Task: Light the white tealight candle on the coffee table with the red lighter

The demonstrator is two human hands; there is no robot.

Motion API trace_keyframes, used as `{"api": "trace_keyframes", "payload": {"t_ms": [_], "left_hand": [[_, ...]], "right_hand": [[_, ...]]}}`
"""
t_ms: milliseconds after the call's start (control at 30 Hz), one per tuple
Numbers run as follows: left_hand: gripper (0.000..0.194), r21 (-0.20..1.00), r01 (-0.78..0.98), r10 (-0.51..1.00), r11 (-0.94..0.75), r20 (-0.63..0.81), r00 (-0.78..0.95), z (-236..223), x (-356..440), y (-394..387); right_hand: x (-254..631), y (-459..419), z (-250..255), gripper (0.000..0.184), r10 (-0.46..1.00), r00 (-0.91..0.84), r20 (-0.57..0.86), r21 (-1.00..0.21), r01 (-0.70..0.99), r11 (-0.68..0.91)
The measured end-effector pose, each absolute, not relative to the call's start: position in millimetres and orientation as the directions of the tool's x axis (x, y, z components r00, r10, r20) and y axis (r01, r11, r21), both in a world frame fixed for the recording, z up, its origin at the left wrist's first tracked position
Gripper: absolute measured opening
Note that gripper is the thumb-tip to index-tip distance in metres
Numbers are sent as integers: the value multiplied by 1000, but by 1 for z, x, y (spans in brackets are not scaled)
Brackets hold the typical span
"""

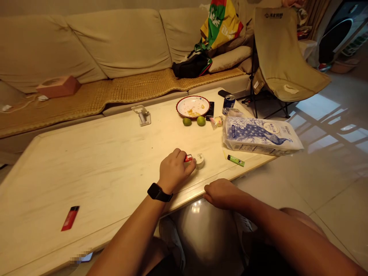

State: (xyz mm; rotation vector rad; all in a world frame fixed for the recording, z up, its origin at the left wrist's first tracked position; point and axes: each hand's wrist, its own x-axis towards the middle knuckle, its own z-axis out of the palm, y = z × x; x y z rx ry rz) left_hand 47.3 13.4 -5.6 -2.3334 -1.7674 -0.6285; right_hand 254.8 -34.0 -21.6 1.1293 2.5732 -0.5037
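Note:
My left hand [174, 170], with a black watch on its wrist, is closed around a small red cylinder that looks like a battery [188, 158]; only one end shows. Right beside its fingertips, a small round whitish object [199, 161] rests on the table. At the table's front edge, my right hand [220, 193] is curled closed, and whatever may be in it is hidden. A green battery [236, 160] lies to the right of the round object. Far to the left lies a flat-looking red piece with a black end [70, 218].
Toward the back of the table [100, 161] are a red-rimmed plate [186, 101], two green fruits [201, 121], a blue can [229, 102] and a white holder [141, 115]. A tissue pack [260, 134] overhangs the right edge. Behind stand a sofa [120, 42] and a folding chair [283, 53].

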Motion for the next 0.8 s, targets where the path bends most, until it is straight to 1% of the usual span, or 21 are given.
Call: {"api": "trace_keyframes", "payload": {"t_ms": [200, 500, 800], "left_hand": [[31, 116, 940, 876, -321, 413, 248, -6, 53, 14], [27, 71, 937, 879, -342, 377, 292, 0, 65, 16], [25, 50, 933, 872, -357, 377, 313, -1, 68, 17]], "right_hand": [[256, -34, -21, 39, 653, -660, -371, -188, 742, 643], [255, -34, -20, 38, 653, -654, -382, -202, 749, 632], [255, -34, -20, 38, 651, -656, -383, -200, 747, 634]]}}
